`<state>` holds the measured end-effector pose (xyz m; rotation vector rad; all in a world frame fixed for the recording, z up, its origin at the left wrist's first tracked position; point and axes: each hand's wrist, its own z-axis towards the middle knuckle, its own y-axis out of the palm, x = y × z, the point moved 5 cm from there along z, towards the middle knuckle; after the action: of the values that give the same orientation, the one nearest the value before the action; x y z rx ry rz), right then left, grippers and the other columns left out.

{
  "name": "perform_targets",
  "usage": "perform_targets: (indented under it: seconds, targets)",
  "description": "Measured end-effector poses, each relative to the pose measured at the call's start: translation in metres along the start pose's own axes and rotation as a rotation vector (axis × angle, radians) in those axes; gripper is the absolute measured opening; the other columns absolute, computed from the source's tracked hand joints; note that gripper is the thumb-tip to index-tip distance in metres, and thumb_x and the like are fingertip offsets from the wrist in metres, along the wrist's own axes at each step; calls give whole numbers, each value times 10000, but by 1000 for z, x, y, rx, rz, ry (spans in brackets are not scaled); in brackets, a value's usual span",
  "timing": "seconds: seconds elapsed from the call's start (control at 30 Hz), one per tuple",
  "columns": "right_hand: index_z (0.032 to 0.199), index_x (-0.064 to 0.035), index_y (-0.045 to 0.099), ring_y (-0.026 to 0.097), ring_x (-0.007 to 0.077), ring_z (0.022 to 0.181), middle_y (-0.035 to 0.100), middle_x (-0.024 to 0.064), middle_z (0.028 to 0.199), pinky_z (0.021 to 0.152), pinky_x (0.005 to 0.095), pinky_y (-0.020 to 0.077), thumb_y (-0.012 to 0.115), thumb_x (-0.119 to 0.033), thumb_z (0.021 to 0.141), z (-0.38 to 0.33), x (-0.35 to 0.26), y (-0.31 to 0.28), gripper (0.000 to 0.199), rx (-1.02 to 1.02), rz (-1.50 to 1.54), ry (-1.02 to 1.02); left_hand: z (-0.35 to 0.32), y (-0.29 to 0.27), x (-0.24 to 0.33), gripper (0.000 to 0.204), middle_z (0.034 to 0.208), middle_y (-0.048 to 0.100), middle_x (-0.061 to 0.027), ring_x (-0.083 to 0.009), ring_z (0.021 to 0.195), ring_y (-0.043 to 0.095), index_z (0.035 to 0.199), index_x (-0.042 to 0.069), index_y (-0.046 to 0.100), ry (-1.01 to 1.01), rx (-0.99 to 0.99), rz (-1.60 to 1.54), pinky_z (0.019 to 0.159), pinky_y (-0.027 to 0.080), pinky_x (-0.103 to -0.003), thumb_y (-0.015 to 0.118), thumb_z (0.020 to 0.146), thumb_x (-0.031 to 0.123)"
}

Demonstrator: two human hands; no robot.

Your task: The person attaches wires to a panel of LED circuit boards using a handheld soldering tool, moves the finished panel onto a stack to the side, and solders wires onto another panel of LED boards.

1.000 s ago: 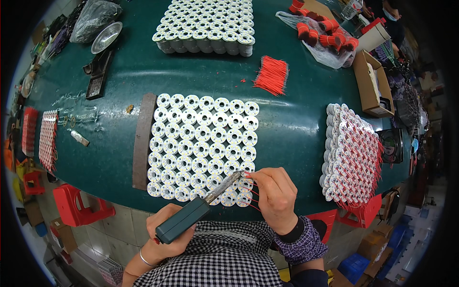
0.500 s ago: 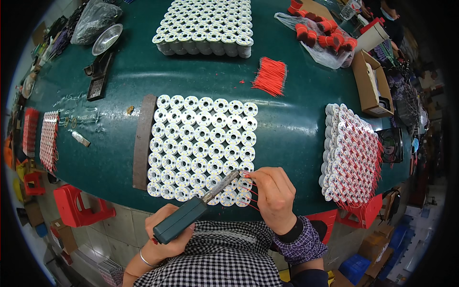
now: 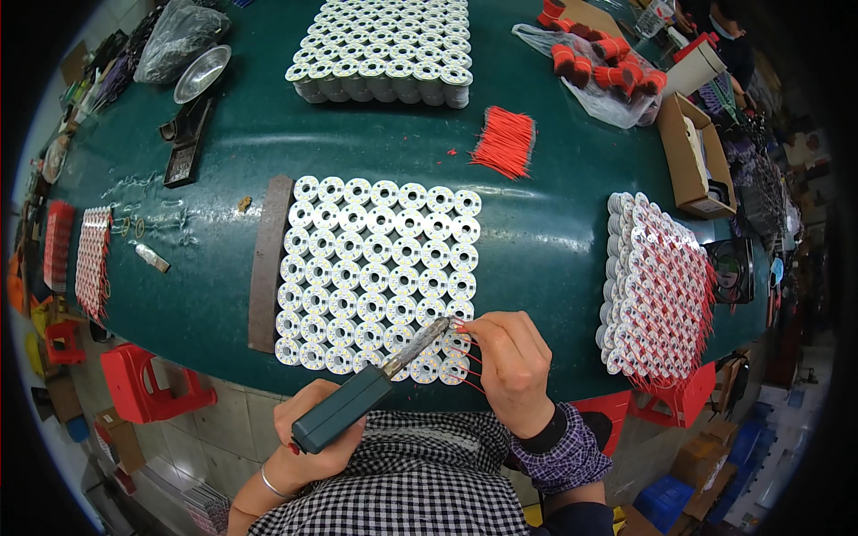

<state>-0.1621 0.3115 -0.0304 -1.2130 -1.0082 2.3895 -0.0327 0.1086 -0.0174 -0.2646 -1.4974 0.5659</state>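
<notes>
My left hand (image 3: 308,466) is wrapped round the dark green handle of a soldering iron (image 3: 343,409). Its metal tip reaches up and right to a white round LED board at the right edge of a grid of such boards (image 3: 376,278). At that same board, my right hand (image 3: 517,371) pinches a thin red wire (image 3: 461,328), close beside the iron's tip. Below it, several red wires (image 3: 468,356) stick out from the nearest boards in the right-hand column. The exact contact between tip, wire and board is too small to make out.
A brown bar (image 3: 270,265) lies along the grid's left side. Beyond the grid are a bundle of red wires (image 3: 503,143) and stacked boards (image 3: 380,76). Wired boards (image 3: 657,290) stand at right, near a cardboard box (image 3: 697,159). A black tray (image 3: 185,147) lies at far left.
The soldering iron's handle and my left hand have shifted very slightly up and right. My right hand stays at the same board.
</notes>
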Motion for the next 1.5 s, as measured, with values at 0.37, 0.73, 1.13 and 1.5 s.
perform_targets:
  seconds: [0.37, 0.73, 1.13, 1.5]
  targets:
    - [910, 24, 679, 631, 270, 743, 652, 119, 857, 623, 355, 521, 685, 120, 742, 0, 2, 0, 194, 8, 1, -6, 1, 0, 2, 151, 769, 647, -113, -215, 620, 647, 805, -19, 690, 30, -7, 45, 516, 493, -302, 781, 685, -13]
    - [966, 20, 664, 610, 277, 767, 628, 122, 914, 625, 355, 513, 684, 97, 668, -1, 3, 0, 308, -31, 13, -34, -4, -5, 0, 223, 870, 694, -147, -238, 701, 698, 889, -30, 715, -15, 67, -22, 595, 551, -302, 788, 680, -3]
    - [950, 22, 677, 635, 276, 766, 641, 118, 905, 637, 358, 530, 691, 121, 692, 1, 9, -6, 277, 65, -20, -2, 3, 2, -1, 227, 900, 698, -134, -233, 726, 700, 913, -29, 718, 11, 32, -24, 630, 558, -304, 771, 692, -27]
    - [944, 25, 675, 634, 281, 756, 636, 119, 898, 634, 365, 532, 686, 116, 697, 1, 11, -3, 264, 46, -27, -2, 12, 6, 3, 177, 843, 674, -126, -215, 662, 664, 867, -35, 707, -16, -36, -18, 570, 520, -304, 764, 699, -35]
